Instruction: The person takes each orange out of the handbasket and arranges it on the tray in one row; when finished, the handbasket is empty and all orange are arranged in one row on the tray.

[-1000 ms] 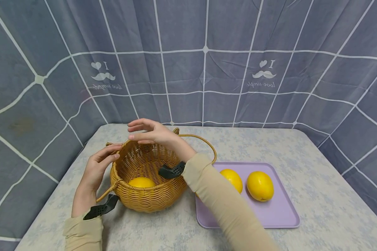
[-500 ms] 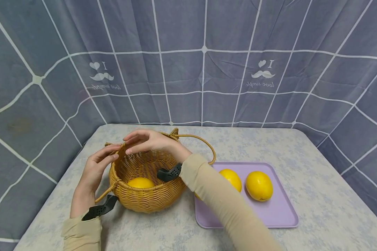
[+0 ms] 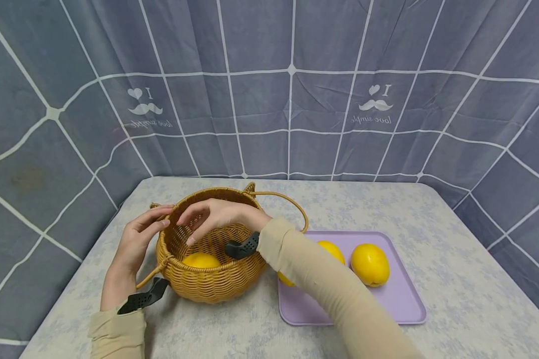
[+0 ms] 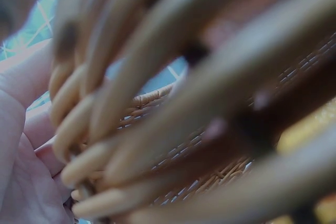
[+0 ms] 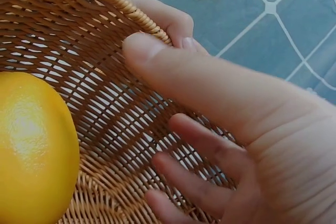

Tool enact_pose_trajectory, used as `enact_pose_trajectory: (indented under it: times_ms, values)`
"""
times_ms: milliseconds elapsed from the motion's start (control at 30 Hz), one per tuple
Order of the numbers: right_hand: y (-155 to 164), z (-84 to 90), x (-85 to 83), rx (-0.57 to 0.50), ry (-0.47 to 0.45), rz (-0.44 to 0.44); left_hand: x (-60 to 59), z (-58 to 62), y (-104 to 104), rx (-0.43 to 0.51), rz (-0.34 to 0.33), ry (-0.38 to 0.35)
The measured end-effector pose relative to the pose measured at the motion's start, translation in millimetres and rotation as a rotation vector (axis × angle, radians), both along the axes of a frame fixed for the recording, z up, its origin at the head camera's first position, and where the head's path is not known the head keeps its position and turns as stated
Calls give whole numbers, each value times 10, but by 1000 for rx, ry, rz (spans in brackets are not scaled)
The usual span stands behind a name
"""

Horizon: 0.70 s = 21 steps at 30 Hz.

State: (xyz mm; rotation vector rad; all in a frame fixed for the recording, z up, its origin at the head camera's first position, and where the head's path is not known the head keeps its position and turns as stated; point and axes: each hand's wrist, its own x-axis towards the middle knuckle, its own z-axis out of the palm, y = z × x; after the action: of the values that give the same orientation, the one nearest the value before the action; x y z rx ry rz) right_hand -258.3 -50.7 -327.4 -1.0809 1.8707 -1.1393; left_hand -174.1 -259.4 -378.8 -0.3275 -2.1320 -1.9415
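The grey checked curtain (image 3: 292, 89) behind the table bears the only readable writing, printed in white at 2 places. At the far left a heart beside the letter "I" stands over a moustache sign (image 3: 145, 108), with the script line "love simple" beneath it. At the far right the same print (image 3: 377, 105) appears again: heart, "I", moustache and "love simple".
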Motion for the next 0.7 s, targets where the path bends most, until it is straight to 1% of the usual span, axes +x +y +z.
enact_pose_trajectory:
  times_ms: [233, 467, 600, 700]
  values:
    - [7, -38, -4, 97, 34, 68, -10, -8, 8, 13, -3, 17]
    - [8, -54, 18, 138, 62, 129, -3, -6, 13, 27, -13, 24]
    - [12, -64, 23, 201, 111, 142, -2, -6, 14, 29, -16, 28]
    - [9, -72, 25, 247, 166, 168, -1, -8, 11, 28, -17, 32]
